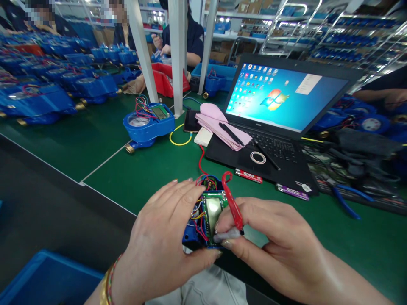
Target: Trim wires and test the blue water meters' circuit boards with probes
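Circuit board [213, 212] partly hidden behind right fingers [226, 224]

metal shelving [280, 40], green tabletop [108, 169]

A pink cloth [224, 127] lies partly on the open black laptop [270, 99], beneath a pen [232, 134].

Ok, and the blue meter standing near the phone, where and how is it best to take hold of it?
Take the blue housing by its side walls, coming from the near side. That seems safest: loose wires and the display lie exposed on top, while the near wall is bare.
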The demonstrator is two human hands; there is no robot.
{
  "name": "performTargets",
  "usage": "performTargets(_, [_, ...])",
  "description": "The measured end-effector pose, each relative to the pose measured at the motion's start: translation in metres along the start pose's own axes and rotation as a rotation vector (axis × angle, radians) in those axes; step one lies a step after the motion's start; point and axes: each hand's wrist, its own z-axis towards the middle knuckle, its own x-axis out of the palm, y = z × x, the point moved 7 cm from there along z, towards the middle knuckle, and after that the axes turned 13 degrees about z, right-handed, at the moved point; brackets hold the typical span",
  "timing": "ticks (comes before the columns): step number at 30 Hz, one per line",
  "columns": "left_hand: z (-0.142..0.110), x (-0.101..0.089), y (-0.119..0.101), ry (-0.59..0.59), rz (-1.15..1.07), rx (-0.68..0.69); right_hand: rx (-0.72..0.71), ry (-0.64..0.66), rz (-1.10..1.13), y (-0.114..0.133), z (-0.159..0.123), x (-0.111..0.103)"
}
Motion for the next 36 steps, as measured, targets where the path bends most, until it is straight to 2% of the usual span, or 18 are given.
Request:
performTargets(6, [-0.001,0.0,-0.001,0.014,0.017,-0.002,0.003,0.045,-0.004,0.003,0.001,0.003])
performTargets(15, [0.006,-0.009,-0.007,-0.104,0.103,0.068,0.002,0.049,-0.049,0.005,0.003,0.005])
performTargets(36, [0.005,-0.007,-0.007,-0.094,0.137,0.063,-0.001,0.083,0.022,0.004,0.003,0.007])
